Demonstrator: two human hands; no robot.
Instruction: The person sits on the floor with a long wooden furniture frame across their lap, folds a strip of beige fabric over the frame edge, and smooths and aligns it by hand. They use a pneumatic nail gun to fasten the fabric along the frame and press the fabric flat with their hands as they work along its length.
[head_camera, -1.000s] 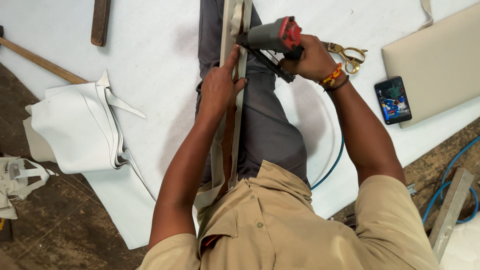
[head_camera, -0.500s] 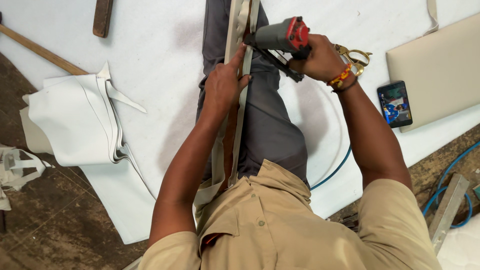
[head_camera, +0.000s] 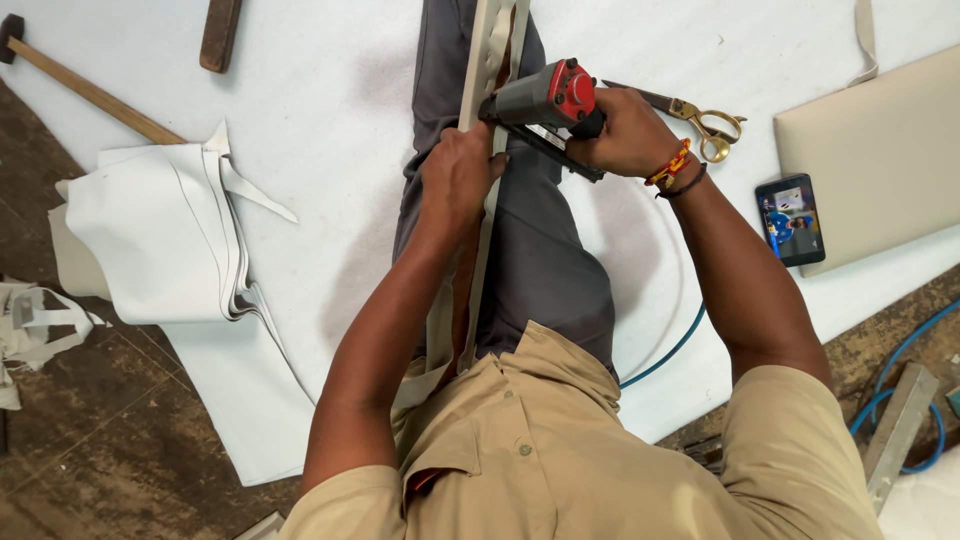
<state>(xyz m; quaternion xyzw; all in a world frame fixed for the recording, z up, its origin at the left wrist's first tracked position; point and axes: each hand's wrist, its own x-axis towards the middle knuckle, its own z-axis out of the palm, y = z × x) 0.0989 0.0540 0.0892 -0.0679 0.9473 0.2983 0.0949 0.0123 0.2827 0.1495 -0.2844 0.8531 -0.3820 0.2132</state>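
Centrally, left hand (head_camera: 460, 175) pressed flat on padded strip (head_camera: 480, 70), right hand (head_camera: 625, 130) clamped on staple gun (head_camera: 540, 100), scissors (head_camera: 700, 118) at three o'clock, folded fabric (head_camera: 150, 240) at nine o'clock.

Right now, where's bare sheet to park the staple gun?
Bare white sheet between the folded white material and the trouser leg; a smaller patch between the scissors and phone. Crowded at the strip, where the left hand presses and the right hand holds the staple gun.
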